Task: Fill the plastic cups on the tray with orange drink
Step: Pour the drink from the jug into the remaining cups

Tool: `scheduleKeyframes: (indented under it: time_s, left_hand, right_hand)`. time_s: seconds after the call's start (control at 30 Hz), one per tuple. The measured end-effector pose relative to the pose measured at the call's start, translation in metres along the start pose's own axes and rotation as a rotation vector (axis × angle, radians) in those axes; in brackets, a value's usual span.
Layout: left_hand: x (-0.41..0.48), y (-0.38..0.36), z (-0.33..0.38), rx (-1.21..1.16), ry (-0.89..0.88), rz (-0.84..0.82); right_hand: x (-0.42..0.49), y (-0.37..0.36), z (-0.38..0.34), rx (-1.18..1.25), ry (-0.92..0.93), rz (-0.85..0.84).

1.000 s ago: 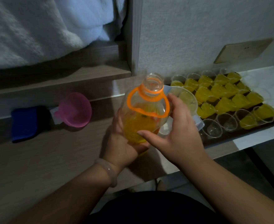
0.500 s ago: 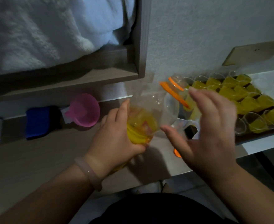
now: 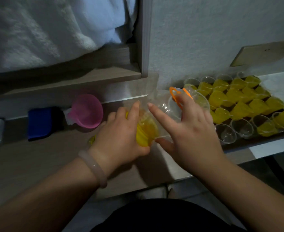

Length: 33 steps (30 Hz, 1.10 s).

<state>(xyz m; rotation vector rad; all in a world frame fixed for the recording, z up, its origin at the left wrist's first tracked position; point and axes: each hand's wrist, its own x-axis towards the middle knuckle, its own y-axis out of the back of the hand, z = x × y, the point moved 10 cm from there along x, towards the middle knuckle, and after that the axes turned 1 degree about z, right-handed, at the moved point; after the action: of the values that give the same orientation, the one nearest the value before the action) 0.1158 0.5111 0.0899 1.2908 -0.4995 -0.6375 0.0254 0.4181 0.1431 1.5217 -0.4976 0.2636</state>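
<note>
A clear plastic bottle (image 3: pixel 148 131) with a little orange drink lies tilted to the right. Its neck, with an orange handle ring (image 3: pixel 175 96), points at a clear jug (image 3: pixel 201 101) beside the tray. My left hand (image 3: pixel 119 136) grips the bottle's base. My right hand (image 3: pixel 191 131) rests on its upper part with straight, spread fingers and the thumb underneath. The dark tray (image 3: pixel 248 144) holds several plastic cups; most hold orange drink (image 3: pixel 240 109). Two front cups (image 3: pixel 225 134) (image 3: pixel 242 128) are empty.
A pink funnel (image 3: pixel 87 111) and a blue block (image 3: pixel 40 122) sit at the back of the wooden table (image 3: pixel 37 164). White fabric (image 3: pixel 45 30) fills the shelf above. The table's front edge runs just under my right wrist.
The bottle went from upright to tilted right, its neck now toward the jug. My right hand moved from the bottle's side to over its upper part.
</note>
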Motion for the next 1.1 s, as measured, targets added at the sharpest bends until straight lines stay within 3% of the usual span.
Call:
scheduleKeyframes:
  time_s: [1.1]
  left_hand:
    - [0.017, 0.036, 0.008, 0.395, 0.016, -0.102]
  right_hand:
    - [0.006, -0.022, 0.002, 0.017, -0.124, -0.004]
